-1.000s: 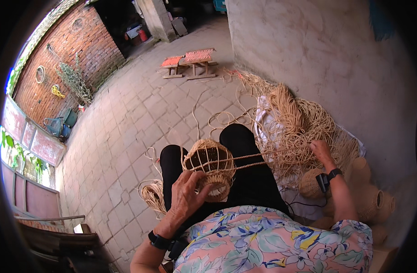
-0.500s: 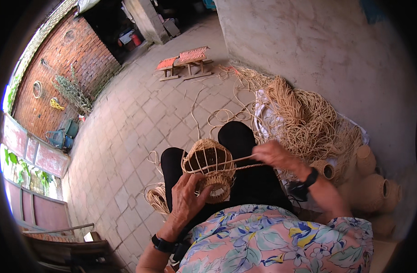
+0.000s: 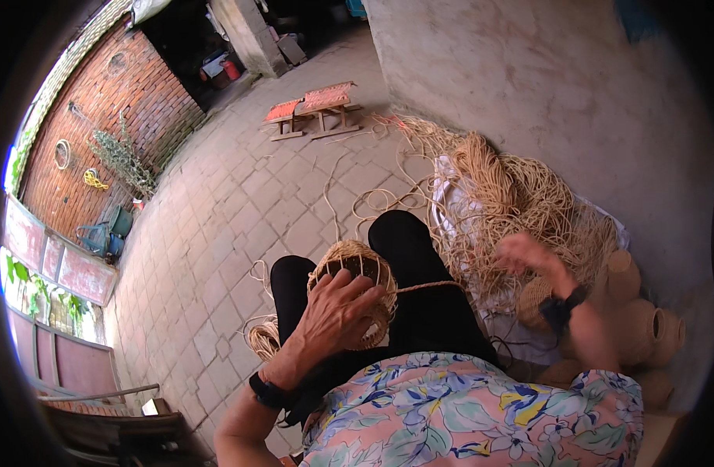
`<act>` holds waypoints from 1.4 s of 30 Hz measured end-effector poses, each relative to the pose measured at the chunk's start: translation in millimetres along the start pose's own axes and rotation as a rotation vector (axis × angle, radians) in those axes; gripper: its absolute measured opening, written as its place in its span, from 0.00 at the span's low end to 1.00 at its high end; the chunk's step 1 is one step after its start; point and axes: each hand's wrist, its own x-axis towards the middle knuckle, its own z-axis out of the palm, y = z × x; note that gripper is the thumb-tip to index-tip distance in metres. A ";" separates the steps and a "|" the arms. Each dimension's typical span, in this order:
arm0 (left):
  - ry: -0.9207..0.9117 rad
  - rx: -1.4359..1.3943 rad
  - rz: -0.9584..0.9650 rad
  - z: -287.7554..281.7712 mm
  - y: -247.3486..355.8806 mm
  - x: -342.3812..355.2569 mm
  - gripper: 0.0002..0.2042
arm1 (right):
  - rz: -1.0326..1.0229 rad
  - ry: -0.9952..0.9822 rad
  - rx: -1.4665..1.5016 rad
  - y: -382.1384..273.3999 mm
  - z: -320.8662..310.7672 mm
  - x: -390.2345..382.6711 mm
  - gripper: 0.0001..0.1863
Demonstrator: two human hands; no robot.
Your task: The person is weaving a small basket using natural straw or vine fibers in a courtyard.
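A small woven cord basket [image 3: 345, 251], with upright ribs bare around its open middle and a round ring-like neck [image 3: 375, 328] at the near end, rests between my knees. My left hand [image 3: 340, 307] lies across its near side, fingers bent over the ribs and gripping it, hiding much of the middle. From the basket's right side a tan cord [image 3: 428, 286] runs over my right thigh. My right hand [image 3: 524, 253] is raised over the rope pile, fingers curled and slightly blurred. Whether the cord reaches those fingers is lost against the pile.
A large heap of tan cord [image 3: 520, 187] lies on a white sheet at the right wall, with several finished woven vessels [image 3: 635, 328] beside it. A cord coil [image 3: 262, 338] sits by my left knee. Two low stools [image 3: 327, 97] stand farther off on the paving.
My right hand has moved right and up, away from the basket. My left hand has shifted up over the ribs. One strand now shows across my thigh where two stretched before.
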 end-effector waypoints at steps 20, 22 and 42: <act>0.307 -0.031 -0.288 35.6 -1.0 -32.1 0.24 | -0.192 -0.159 0.694 -100.6 164.2 82.4 0.10; 0.303 -0.022 -0.280 34.3 -1.3 -31.6 0.24 | -0.199 -0.176 0.676 -111.5 169.3 94.4 0.09; 0.277 -0.314 -0.663 50.7 9.9 -35.6 0.22 | -0.568 0.017 -0.416 -132.6 229.4 100.4 0.12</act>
